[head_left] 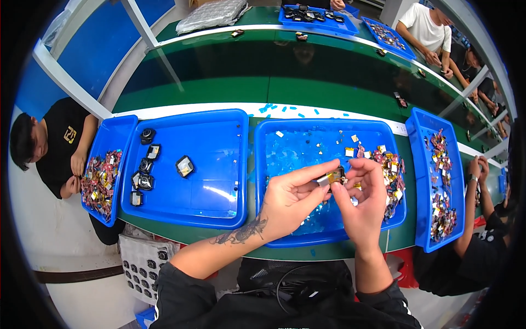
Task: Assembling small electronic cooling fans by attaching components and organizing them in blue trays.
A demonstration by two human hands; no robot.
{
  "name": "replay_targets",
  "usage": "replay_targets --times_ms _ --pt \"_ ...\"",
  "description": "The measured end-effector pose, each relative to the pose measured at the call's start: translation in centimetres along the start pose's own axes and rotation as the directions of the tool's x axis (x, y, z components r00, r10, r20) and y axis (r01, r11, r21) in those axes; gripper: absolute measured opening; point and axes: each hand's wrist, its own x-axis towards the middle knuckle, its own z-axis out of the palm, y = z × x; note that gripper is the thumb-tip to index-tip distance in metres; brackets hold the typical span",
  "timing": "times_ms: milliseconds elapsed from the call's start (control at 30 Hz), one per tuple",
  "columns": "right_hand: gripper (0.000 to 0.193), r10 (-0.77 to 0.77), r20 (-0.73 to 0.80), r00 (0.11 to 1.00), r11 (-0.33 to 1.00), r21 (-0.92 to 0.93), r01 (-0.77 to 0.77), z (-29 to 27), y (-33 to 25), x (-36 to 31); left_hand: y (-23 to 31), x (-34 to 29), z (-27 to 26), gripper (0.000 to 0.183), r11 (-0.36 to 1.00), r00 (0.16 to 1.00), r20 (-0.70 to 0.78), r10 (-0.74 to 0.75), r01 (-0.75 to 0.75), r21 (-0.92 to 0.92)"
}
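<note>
Left fingers (pixel 307 175) pinch small silver-and-yellow part (pixel 330 177); right fingers (pixel 343 194) grip its dark end. Uneven pull might slip pinch, dropping part into blue tray (pixel 312 239) below fingers.

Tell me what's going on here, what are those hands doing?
A person is holding a small silver-and-gold part in the left hand, with the right hand up against it. Both hands are over a blue tray with a pile of little mixed parts on its right side. The tray to the left has some black pieces in it.
</note>
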Motion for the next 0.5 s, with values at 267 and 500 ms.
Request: replay_targets --times_ms 267,500 --pt "0.04 0.032 0.27 0.962 0.999 0.011 -0.036 -0.5 -0.8 4.6 2.6 -0.1 -2.5 0.061 0.676 0.973 0.027 0.228 -0.178 0.715" --pt "0.037 0.306 0.256 0.917 0.941 -0.225 -0.251 0.6 6.7 23.8 7.2 -6.1 -15.7 0.038 -0.216 0.869 -0.354 0.347 0.441 0.871"
